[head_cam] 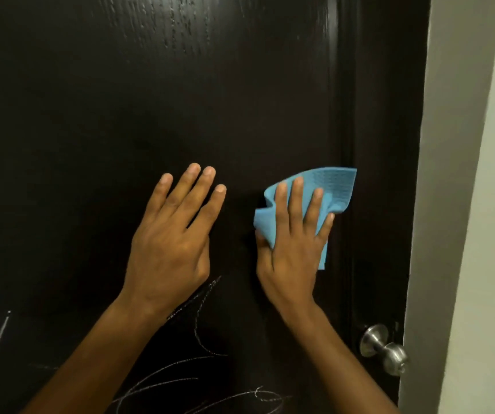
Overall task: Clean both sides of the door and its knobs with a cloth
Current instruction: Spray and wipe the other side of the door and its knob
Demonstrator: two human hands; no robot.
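We press the cloth (315, 204) flat-fingered with our right hand (291, 243); left hand (171, 234) rests open on the door (121, 100). Chalk marks (204, 339) below and the knob (385, 349) look uncleaned.

door (150, 100) dark wood, visible grain, semi-glossy sheen at 12 o'clock; white chalky scribbles (204, 348) at 6 o'clock. cloth (334, 189) blue, soft fabric, waffle-textured, matt. knob (385, 348) brushed metal, satin shine, at 4 o'clock. wall (479, 204) matt painted, smooth.

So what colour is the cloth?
Light blue cloth, with a waffle texture; the head view shows it.
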